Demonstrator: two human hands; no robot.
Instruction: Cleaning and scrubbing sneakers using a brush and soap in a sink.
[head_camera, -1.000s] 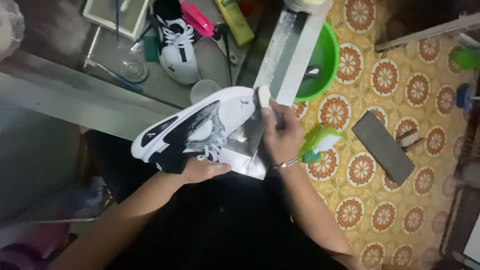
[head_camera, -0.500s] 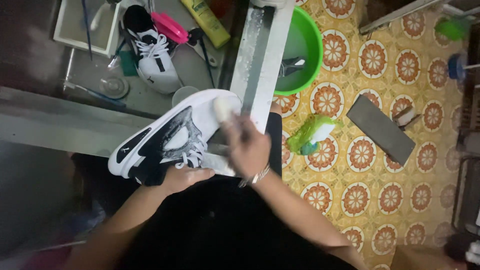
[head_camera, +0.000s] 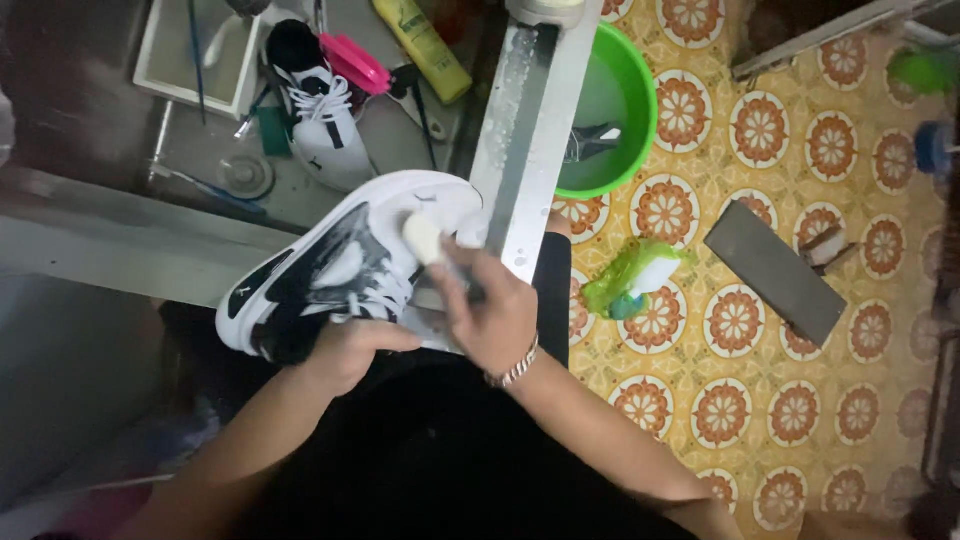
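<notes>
A black-and-white sneaker lies diagonally above the lap, toe up-right. The left hand grips its hidden heel opening; the right hand, fingers clamped, presses a pale brush, handle obscured.

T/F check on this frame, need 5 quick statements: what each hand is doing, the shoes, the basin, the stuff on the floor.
1. The left hand grips a black and white sneaker. True.
2. The right hand is empty. False: it holds a small brush with a pale head against the sneaker.
3. The green basin stands on the patterned floor. True.
4. The second sneaker lies inside the green basin. False: it lies on the grey surface further back, beside a pink brush.
5. The yellow bottle is in the person's lap. False: it lies at the top of the frame, near the second sneaker.
</notes>
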